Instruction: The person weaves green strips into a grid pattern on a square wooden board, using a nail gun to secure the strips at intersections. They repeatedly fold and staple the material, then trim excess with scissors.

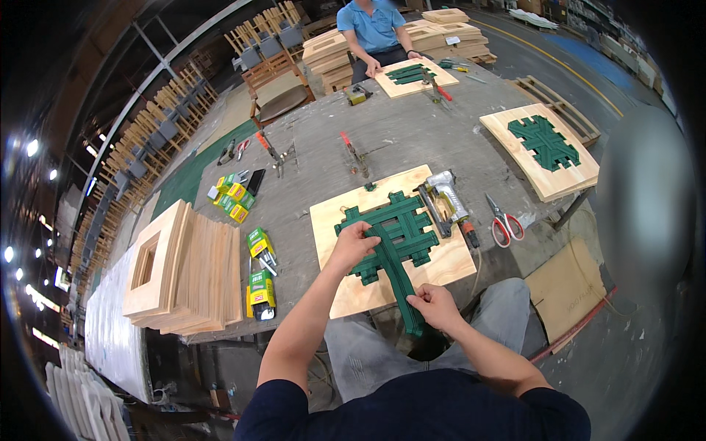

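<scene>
Head view, only view. Green strap [398,275]: held between both hands, over the near half of a pale wooden board [353,300] on the table [316,147]. Left hand [354,246]: grip narrow, pinched on the strap's far part, where it meets the woven green lattice [401,203]. Right hand [437,305]: grip narrow, thumb and fingers on the strap close to its near end.

Key relation: strap's long axis runs from the left hand toward the wearer, slanting to the right; the near end hangs past the board's edge, just beyond the right grip. Lattice lies on the far side of the right hand; left hand is the nearer of the two, right over it. Whether the strap's far end passes under a crossing band: cannot tell, fingers cover it.

Counts:
- Held strap: 1. Lattice bands: several, overlapping, no firm number.
- Boards bearing green straps: 3; this one, one at the right [588,170], one before a co-worker [371,33].
- Staple gun [443,185] on this board, right side: 1.
- Scissors [502,215], right of the board: 1 pair; another red-handled tool at far left, too small to name.
- Red-handled clamp-like tools [355,154]: 3.
- Yellow-green boxes [259,287]: 2 in the nearer group, about 4 in the farther.
- Stack of wooden frames [213,268], left: 1; layers uncounted.
</scene>
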A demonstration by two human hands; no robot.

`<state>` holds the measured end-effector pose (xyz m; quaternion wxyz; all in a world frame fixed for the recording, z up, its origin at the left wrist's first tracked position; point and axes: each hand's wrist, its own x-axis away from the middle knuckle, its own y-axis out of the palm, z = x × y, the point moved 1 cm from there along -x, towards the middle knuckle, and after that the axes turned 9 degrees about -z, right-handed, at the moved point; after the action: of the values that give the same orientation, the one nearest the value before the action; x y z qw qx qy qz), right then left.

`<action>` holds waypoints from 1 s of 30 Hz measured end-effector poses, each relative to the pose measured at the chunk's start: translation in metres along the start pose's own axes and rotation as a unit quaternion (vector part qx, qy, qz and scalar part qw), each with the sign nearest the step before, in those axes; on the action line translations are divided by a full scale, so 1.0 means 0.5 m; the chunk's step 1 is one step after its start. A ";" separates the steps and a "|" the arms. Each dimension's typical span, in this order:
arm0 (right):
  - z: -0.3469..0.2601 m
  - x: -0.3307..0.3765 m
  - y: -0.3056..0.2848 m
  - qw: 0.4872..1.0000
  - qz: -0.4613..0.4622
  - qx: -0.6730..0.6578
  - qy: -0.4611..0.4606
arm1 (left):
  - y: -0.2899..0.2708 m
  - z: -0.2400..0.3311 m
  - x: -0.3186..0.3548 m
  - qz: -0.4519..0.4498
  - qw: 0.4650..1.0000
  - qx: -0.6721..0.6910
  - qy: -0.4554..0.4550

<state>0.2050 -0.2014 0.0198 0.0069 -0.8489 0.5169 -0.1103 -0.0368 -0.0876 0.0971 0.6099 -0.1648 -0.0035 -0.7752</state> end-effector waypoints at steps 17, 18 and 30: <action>-0.080 -0.199 0.029 0.918 -0.102 -0.353 0.148 | -0.016 -0.105 -0.120 0.070 0.960 -0.257 -0.082; -0.085 -0.219 0.041 0.901 -0.090 -0.392 0.160 | -0.019 -0.108 -0.119 0.073 0.960 -0.258 -0.081; -0.038 -0.378 0.094 0.629 -0.074 -0.770 0.071 | -0.043 -0.132 -0.150 0.123 0.949 -0.279 -0.079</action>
<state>0.0769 -0.0553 -0.0016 -0.6943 -0.5701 0.3478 0.2682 -0.0584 -0.0250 0.0196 0.6282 -0.3880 0.1850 -0.6485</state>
